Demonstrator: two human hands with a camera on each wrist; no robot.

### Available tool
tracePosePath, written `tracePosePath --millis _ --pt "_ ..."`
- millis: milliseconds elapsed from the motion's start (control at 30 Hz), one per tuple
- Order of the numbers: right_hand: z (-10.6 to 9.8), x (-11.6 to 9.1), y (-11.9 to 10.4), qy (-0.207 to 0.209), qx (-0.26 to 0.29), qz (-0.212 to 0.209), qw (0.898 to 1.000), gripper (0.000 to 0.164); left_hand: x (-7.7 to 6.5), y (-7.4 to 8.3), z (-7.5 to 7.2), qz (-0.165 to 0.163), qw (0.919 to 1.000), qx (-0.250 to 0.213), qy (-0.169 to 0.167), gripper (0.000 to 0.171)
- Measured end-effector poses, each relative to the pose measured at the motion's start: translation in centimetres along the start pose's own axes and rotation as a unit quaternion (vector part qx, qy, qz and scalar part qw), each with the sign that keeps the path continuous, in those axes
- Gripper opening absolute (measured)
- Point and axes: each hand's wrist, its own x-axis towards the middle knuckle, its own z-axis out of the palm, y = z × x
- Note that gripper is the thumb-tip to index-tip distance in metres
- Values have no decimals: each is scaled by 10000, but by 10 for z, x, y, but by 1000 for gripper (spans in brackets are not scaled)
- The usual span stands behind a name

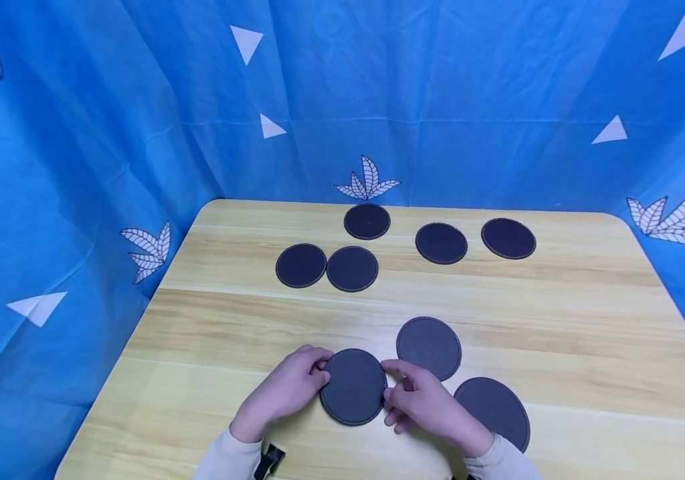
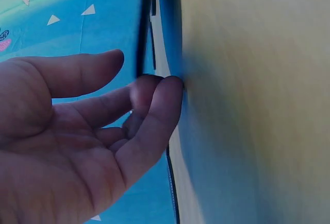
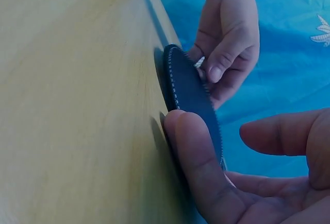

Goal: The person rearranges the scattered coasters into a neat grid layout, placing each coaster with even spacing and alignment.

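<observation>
A round black coaster [image 1: 353, 387] with a stitched rim is between my two hands, slightly raised from the wooden table. At its left edge my left hand [image 1: 288, 385] holds it, thumb near the upper face and fingertips below. My right hand [image 1: 425, 401] has curled fingers at the opposite edge. In the right wrist view the thumb [image 3: 273, 134] stands off the coaster's face [image 3: 192, 87]. Edge-on, the coaster [image 2: 145, 28] appears as a thin dark strip in the left wrist view. Another coaster [image 1: 429, 348] lies just behind my right hand, and one more [image 1: 493, 412] lies partly beside the right forearm.
Several similar coasters lie flat toward the back, among them a touching pair, left [image 1: 301, 265] and right [image 1: 352, 269], and one at the far right [image 1: 508, 239]. The wooden table [image 1: 216, 333] meets a blue patterned curtain [image 1: 342, 80] at the back and sides.
</observation>
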Motion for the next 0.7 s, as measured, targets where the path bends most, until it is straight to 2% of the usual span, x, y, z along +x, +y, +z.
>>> tracePosePath --millis 267,367,500,700 --pt "0 1 2 125 56 -73 9999 55 5 -2 -2 112 9996 -261 -54 33" --pt "-1 1 1 133 65 -67 9999 55 6 -2 -3 25 9971 -682 -341 38" --pt "-1 1 1 113 36 -121 9999 54 5 -1 -4 -142 9885 -1302 -753 46" --pt "-1 2 -1 61 -276 -268 9992 57 6 2 -8 -42 9848 -1574 -734 45"
